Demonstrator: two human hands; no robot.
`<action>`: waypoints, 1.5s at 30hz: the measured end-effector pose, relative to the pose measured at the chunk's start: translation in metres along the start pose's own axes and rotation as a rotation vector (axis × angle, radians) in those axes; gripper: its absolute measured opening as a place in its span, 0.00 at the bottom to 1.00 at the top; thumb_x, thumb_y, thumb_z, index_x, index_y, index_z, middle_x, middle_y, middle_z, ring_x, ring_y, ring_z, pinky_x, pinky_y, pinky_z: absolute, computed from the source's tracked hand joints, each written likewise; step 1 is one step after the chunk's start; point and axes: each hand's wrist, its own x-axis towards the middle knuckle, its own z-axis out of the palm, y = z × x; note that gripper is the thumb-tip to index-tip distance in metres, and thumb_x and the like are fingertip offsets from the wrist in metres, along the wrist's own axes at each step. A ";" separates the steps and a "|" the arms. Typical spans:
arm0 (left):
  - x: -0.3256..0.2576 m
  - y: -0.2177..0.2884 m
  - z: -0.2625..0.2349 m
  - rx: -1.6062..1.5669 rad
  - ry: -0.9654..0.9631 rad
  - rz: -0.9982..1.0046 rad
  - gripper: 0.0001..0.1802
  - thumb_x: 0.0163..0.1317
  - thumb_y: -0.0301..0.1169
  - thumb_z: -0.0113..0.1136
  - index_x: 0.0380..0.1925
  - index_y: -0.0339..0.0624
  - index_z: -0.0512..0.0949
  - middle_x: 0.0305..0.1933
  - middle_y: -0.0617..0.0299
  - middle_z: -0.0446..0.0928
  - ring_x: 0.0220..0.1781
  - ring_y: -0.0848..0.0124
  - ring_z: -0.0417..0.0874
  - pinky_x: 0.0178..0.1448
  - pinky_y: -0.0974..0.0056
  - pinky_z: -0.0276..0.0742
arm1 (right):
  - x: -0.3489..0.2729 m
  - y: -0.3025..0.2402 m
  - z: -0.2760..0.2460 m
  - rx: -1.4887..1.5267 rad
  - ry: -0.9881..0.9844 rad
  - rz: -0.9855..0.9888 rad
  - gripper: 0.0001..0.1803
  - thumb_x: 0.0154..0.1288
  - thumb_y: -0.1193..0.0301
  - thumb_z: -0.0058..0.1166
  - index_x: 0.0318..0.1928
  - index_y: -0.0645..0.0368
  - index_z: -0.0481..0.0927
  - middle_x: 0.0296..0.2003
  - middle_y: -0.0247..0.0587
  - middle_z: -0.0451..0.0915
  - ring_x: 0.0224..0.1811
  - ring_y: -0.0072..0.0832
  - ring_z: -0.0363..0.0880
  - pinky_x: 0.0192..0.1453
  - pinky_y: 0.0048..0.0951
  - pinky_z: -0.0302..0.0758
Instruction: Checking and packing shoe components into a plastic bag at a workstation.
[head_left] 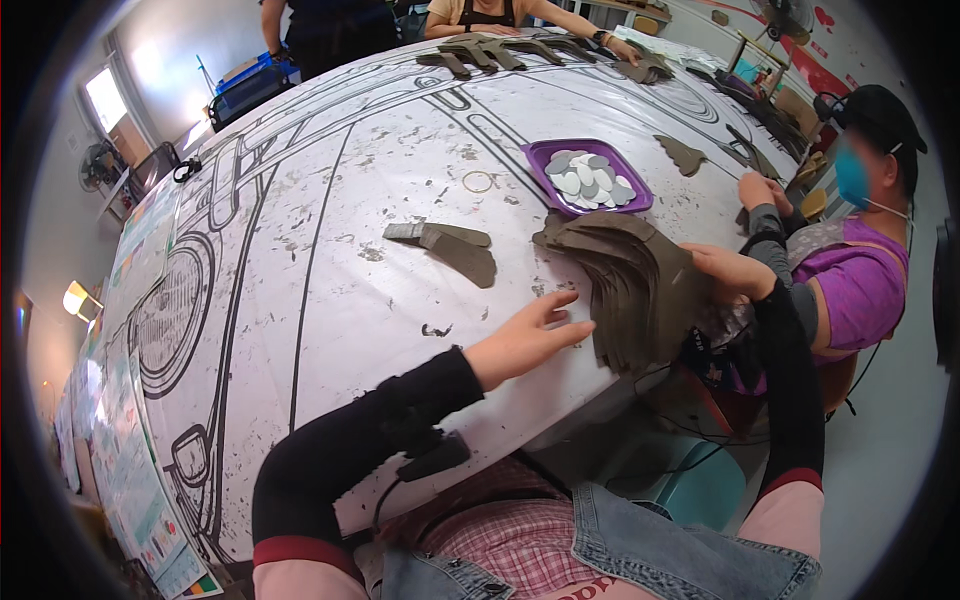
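We locate the stack of olive fabric pieces (645,290) right of the frame's centre, at the edge of the tabletop (350,330). Our right hand (735,272) grips its right side, presumably keeping the layers aligned. Our left hand (530,343), fingers parted and empty, stands just beside it. The purple tray (536,158) beyond likely keeps the pale ovals (590,182) contained. Red lettering (597,588) at bottom centre is cut off.

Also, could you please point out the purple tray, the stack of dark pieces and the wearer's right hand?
Purple tray (537,158): head view, on its left inner wall.
Stack of dark pieces (655,275): head view, near its middle.
Right hand (735,273): head view, mid-hand.
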 end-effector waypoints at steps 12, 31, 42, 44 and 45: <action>-0.075 0.008 -0.092 0.226 0.135 -0.017 0.18 0.68 0.32 0.52 0.55 0.37 0.71 0.54 0.59 0.75 0.55 0.72 0.75 0.59 0.67 0.69 | -0.051 -0.077 0.123 -0.875 1.084 -0.545 0.14 0.60 0.67 0.57 0.45 0.60 0.77 0.40 0.46 0.77 0.42 0.36 0.77 0.49 0.32 0.71; -0.122 -0.031 -0.103 -0.471 0.264 0.013 0.19 0.71 0.31 0.44 0.57 0.30 0.66 0.56 0.52 0.72 0.53 0.68 0.77 0.58 0.66 0.73 | 0.163 -0.090 0.253 -0.770 0.580 -0.645 0.15 0.57 0.64 0.58 0.41 0.61 0.76 0.37 0.45 0.75 0.42 0.42 0.75 0.45 0.38 0.71; -0.123 -0.026 -0.105 -0.508 0.235 -0.010 0.19 0.72 0.31 0.41 0.59 0.31 0.65 0.56 0.51 0.72 0.55 0.67 0.76 0.59 0.65 0.73 | 0.198 -0.049 0.219 -0.606 0.831 -0.616 0.19 0.47 0.66 0.66 0.37 0.60 0.74 0.37 0.43 0.73 0.42 0.40 0.73 0.46 0.37 0.70; -0.123 -0.027 -0.105 -0.507 0.229 -0.010 0.19 0.72 0.31 0.41 0.59 0.31 0.65 0.56 0.51 0.72 0.55 0.67 0.76 0.59 0.65 0.73 | 0.197 -0.048 0.219 -0.666 0.795 -0.613 0.19 0.47 0.66 0.67 0.37 0.59 0.74 0.36 0.42 0.73 0.42 0.39 0.73 0.46 0.36 0.70; -0.122 -0.027 -0.105 -0.504 0.224 -0.006 0.20 0.72 0.31 0.41 0.59 0.32 0.65 0.56 0.51 0.71 0.56 0.67 0.76 0.60 0.65 0.73 | 0.197 -0.047 0.219 -0.666 0.796 -0.611 0.19 0.47 0.66 0.67 0.37 0.59 0.74 0.36 0.42 0.73 0.42 0.39 0.73 0.46 0.36 0.70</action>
